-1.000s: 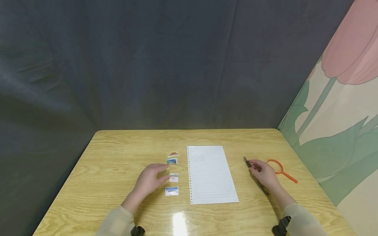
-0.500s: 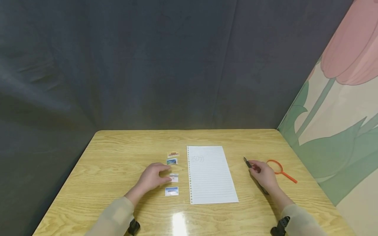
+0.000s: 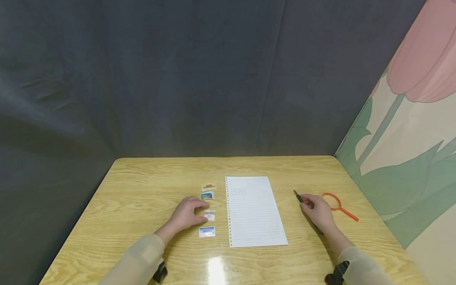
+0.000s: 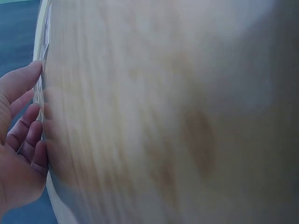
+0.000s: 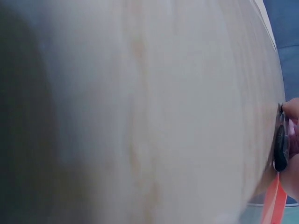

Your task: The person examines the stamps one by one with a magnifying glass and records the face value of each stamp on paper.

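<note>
My left hand [image 3: 202, 211] rests on the wooden table [image 3: 142, 186], left of a lined sheet of paper [image 3: 254, 213]. Its fingers lie loosely curved, and the thumb tip touches a small white stamp [image 3: 209, 215]. That stamp is one of several picture stamps in a column: an orange one [image 3: 208, 186], a green-blue one [image 3: 207, 195] and a blue one [image 3: 207, 231]. In the left wrist view the left hand [image 4: 21, 149] lies relaxed against the blurred tabletop. My right hand [image 3: 308, 203] grips a black pen [image 3: 298, 196], right of the sheet. The pen [image 5: 280, 147] also shows in the right wrist view.
An orange magnifying glass [image 3: 338, 206] lies just right of my right hand. Faint writing sits at the top of the sheet. A dark curtain hangs behind the table and a tulip-patterned wall [image 3: 409, 138] stands on the right.
My left hand has slid a little right and settled lower, bringing its thumb against the white stamp. The right hand and pen have stayed put.
</note>
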`<state>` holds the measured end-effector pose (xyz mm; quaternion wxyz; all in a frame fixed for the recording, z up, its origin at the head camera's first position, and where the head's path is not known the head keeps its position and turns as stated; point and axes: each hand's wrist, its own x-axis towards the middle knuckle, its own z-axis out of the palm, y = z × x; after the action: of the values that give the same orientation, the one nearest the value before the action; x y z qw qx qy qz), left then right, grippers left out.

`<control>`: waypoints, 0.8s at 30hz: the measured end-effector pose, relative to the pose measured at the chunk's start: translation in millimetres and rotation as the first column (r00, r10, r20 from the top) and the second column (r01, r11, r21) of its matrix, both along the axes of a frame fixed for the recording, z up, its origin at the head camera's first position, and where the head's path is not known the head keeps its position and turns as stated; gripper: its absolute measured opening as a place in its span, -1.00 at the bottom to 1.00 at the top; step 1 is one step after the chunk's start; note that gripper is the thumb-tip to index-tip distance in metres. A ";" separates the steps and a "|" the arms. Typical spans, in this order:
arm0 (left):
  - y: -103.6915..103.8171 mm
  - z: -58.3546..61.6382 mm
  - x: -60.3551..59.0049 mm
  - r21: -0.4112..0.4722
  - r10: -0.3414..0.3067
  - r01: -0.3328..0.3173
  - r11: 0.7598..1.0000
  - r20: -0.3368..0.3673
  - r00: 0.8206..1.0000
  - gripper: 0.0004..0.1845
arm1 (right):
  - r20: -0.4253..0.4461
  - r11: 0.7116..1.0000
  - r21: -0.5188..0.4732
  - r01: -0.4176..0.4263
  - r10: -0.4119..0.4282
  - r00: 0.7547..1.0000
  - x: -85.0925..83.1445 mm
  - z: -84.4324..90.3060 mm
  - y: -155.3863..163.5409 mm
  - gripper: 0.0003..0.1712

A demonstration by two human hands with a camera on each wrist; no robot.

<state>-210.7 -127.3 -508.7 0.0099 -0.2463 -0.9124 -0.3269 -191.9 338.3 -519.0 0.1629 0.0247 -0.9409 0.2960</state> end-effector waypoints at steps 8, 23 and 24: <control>-0.8 -4.0 -1.3 0.006 -0.015 0.016 1.000 -0.021 1.000 -0.58 | -0.021 0.998 -0.060 0.010 -0.012 1.000 0.6 -2.6 3.3 -0.70; -2.9 -6.2 1.0 0.038 -0.032 0.034 0.999 -0.040 0.999 -0.65 | 0.013 0.968 -0.230 0.096 -0.096 0.995 16.2 25.3 41.5 -0.58; -2.8 -6.0 1.0 0.038 -0.031 0.032 0.999 -0.037 0.999 -0.66 | 0.017 0.964 -0.240 0.114 -0.113 0.993 18.4 27.0 46.7 -0.57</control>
<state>-209.7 -130.2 -514.7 0.0261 -0.2662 -0.9015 -0.3402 -173.5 385.0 -492.1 0.1799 -0.0499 -0.8982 0.3980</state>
